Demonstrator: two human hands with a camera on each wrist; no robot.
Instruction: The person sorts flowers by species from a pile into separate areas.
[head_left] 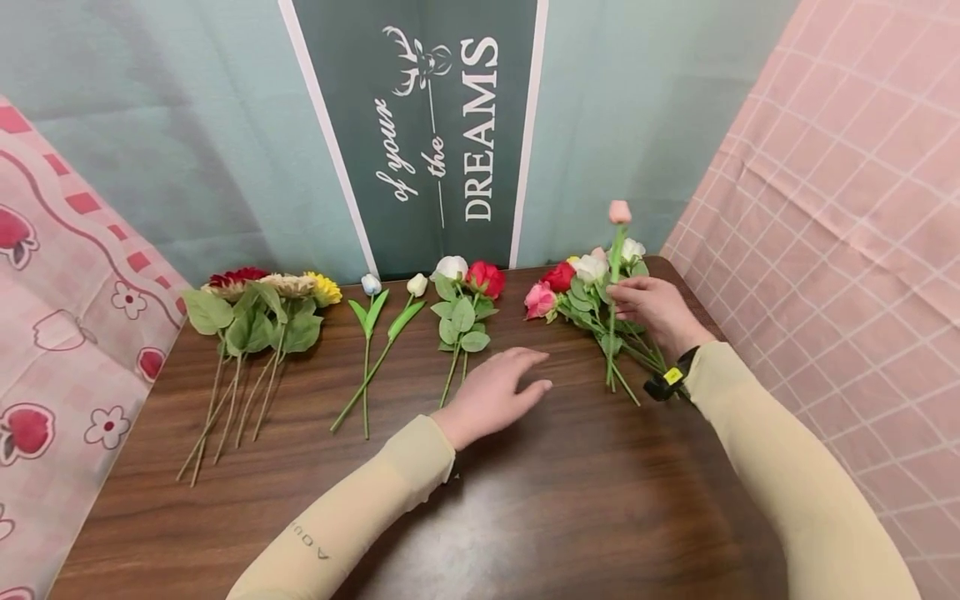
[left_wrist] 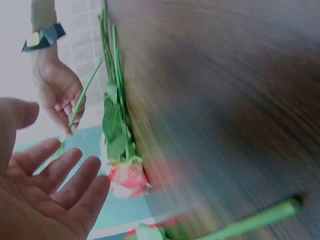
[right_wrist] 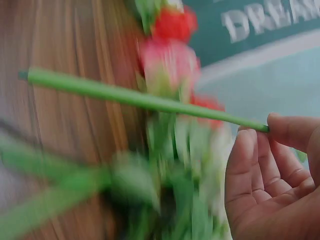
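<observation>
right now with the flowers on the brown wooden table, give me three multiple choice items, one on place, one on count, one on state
1. Where does the bunch of sunflower-like stems lie on the brown wooden table?
A far left
B far right
C centre

2. How many slim tulip stems lie side by side?
A two
B four
C six

3. What is the left hand doing?
A gripping a stem
B hovering open
C making a fist

Key:
1 A, it lies by the table's left edge.
2 A, a blue and a white bud.
3 B, straight fingers hold nothing; the right hand pinches the pink-budded stem.

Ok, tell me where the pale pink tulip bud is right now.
In the head view the pale pink tulip bud stands upright at the table's far right, its stem pinched in the right hand, above the bunch of roses.
</observation>
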